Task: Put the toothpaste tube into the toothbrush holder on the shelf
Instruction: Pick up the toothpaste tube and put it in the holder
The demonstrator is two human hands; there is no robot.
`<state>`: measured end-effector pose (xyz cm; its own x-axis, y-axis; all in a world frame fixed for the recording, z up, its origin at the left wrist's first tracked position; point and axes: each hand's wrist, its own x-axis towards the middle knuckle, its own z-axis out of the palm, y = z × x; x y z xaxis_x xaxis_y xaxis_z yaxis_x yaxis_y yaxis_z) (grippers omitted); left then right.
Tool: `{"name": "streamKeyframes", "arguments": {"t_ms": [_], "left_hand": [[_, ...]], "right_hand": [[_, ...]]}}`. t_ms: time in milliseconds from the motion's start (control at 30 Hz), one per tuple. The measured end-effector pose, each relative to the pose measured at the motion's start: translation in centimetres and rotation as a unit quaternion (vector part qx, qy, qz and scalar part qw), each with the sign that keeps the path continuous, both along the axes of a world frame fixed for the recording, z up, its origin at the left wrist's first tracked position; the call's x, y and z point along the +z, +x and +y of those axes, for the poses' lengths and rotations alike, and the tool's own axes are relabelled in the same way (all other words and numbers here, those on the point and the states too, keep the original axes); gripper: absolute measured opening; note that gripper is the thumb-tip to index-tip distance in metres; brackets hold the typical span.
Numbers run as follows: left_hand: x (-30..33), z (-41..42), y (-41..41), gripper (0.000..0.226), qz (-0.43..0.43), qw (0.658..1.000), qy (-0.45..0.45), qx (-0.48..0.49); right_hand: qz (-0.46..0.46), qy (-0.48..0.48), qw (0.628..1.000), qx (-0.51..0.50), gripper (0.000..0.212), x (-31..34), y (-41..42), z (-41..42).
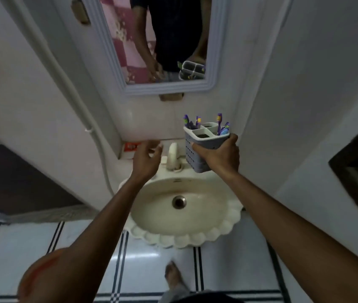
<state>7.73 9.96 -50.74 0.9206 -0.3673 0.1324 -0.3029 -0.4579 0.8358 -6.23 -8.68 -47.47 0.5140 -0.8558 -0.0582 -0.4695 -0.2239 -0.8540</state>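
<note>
Head view, looking down over a wash basin (228, 217) and tap (173, 156). The right hand (221, 156) holds the toothbrush holder (204, 145) upright in the air above the basin's back edge, fingers wrapped around its perforated grey wall; it is off the shelf at this moment. Its white top is split into compartments: several purple toothbrushes (219, 122) stand in the rear and right-hand ones, while the near compartment looks free. The left hand (146, 159) is empty, fingers loosely spread and curled forward, and reaches toward the shelf (127, 157) behind and left of the tap.

An orange-and-white object (131, 146) lies on that shelf just beyond the left fingertips; this is probably the toothpaste tube (its shape is too blurred and partly hidden to be sure). If so, it lies flat, long axis apparently running left to right along the shelf, ahead of and slightly left of the left hand, which is much the nearer of the two. The holder sits to the right of that object, with the tap between them.

A mirror (210, 62) above reflects the holder and the person's arm.
</note>
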Motion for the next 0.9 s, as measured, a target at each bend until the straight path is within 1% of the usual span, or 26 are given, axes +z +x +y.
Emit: {"name": "streamKeyframes", "arguments": {"t_ms": [67,133,233,267,333,433,467,500,567,633,700,733,800,833,900], "left_hand": [[-2.9,1.2,1.8,0.025,0.05,0.998,0.015,0.039],[-6.0,2.3,3.5,0.022,0.095,0.993,0.045,0.056],[-10.1,2.9,6.4,0.027,0.149,0.978,0.136,0.047],[-11.3,2.9,7.1,0.033,0.164,0.972,0.165,0.039],[-13.5,2.8,8.7,0.052,0.202,0.957,0.206,0.031],[-18.7,2.4,12.3,0.089,0.244,0.942,0.221,0.063],[-19.0,2.0,12.8,0.095,0.257,0.938,0.216,0.084],[-18.8,1.6,13.1,0.095,0.265,0.937,0.206,0.102],[-17.4,0.8,13.2,0.083,0.268,0.936,0.196,0.119],[-16.5,0.6,13.3,0.073,0.294,0.932,0.169,0.125],[-14.6,0.9,13.0,0.06,0.331,0.928,0.1,0.143],[-13.2,1.1,12.6,0.05,0.33,0.929,0.061,0.158],[-9.3,0.8,11.7,0.03,0.281,0.946,-0.008,0.161],[-7.4,0.6,11.4,0.027,0.26,0.953,-0.047,0.148],[-3.3,-0.7,10.5,0.04,0.231,0.959,-0.121,0.114]], "right_hand": [[0.024,0.025,0.999,-0.016,0.115,-2.7,1.2,0.5],[0.047,0.043,0.997,-0.034,0.119,-5.0,2.1,0.8],[0.06,0.045,0.996,-0.056,0.124,-8.0,3.3,0.9],[0.056,0.044,0.996,-0.057,0.127,-8.7,3.4,0.9],[0.055,0.038,0.996,-0.053,0.133,-10.1,3.6,1.0],[0.048,0.02,0.997,-0.049,0.139,-12.0,4.1,0.8],[0.044,0.016,0.998,-0.052,0.137,-12.4,4.3,0.6],[0.038,0.011,0.998,-0.054,0.134,-12.9,4.7,0.4],[0.035,-0.002,0.998,-0.047,0.127,-13.6,5.4,0.1],[0.047,-0.013,0.998,-0.035,0.125,-14.2,5.8,0.1],[0.058,-0.018,0.998,-0.027,0.125,-14.5,5.9,0.1],[0.061,-0.013,0.998,-0.02,0.126,-14.5,5.8,0.2],[0.061,0.005,0.998,-0.004,0.124,-14.4,5.5,0.0],[0.06,0.015,0.998,0.003,0.124,-14.3,5.3,-0.1],[0.059,0.032,0.998,0.017,0.124,-14.0,4.9,-0.4]]}}
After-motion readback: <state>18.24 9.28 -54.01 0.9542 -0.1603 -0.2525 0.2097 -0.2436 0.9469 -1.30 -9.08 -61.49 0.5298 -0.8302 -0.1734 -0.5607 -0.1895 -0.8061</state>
